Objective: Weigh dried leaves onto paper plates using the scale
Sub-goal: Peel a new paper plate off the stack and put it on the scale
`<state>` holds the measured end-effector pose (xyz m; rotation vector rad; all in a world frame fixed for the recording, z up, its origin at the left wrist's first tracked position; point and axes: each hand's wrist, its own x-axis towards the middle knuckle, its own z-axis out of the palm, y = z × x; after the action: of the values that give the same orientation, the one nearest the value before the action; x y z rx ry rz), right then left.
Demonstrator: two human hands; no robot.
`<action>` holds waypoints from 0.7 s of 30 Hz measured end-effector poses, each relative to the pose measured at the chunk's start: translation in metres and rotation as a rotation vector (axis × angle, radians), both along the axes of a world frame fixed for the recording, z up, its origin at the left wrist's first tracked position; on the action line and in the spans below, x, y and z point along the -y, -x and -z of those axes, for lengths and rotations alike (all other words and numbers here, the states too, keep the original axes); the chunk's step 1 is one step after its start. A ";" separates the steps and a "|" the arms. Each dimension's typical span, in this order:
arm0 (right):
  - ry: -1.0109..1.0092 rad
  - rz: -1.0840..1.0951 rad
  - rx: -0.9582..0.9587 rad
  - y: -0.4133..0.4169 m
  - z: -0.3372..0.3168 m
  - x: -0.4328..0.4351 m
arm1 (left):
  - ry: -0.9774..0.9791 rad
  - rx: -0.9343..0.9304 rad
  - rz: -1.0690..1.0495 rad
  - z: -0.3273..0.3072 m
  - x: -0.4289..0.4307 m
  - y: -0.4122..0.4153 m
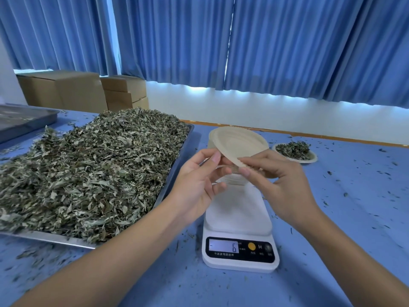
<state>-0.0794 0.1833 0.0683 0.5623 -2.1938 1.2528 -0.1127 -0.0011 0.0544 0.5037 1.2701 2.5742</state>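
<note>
While both hands gripped one paper plate (239, 141) by its near rim, the scale (238, 214) display (224, 246) read 6.

Left hand (199, 182): thumb & forefinger pinched the rim, other fingers loosely curled. Right hand (282, 180): thumb & forefinger pinched the same rim just beside the left. Plate was tilted, far edge raised, above a stack of plates (232, 177) at the far end of the scale; whether the stack stood on the platform or on the table (343, 218) behind could not be told. Dried leaves (88, 169) were heaped in a metal tray (66, 242) just left of the scale. A filled plate (295, 151) w/ leaves lay on the table, right of the stack, apart from it. Leaf bits were scattered over the tabletop. Rear: second tray (24, 121), cardboard boxes (66, 89), blue curtains (276, 45).
</note>
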 end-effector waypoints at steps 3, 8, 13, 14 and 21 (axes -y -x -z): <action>0.009 -0.009 0.022 0.007 -0.010 -0.001 | -0.047 0.011 -0.019 -0.003 -0.003 0.006; -0.010 -0.022 0.056 0.021 -0.019 -0.004 | -0.106 0.039 -0.044 -0.006 -0.006 0.014; 0.016 -0.079 0.131 0.033 -0.023 -0.003 | -0.131 0.054 -0.097 -0.010 -0.009 0.022; 0.024 -0.086 0.135 0.035 -0.023 -0.002 | -0.142 0.054 -0.099 -0.010 -0.009 0.023; 0.035 -0.092 0.135 0.042 -0.027 -0.005 | -0.167 0.065 -0.118 -0.011 -0.011 0.030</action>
<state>-0.1219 0.1879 0.0954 0.5858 -2.2743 1.4116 -0.1423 0.0098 0.0656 0.3825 1.1000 2.7863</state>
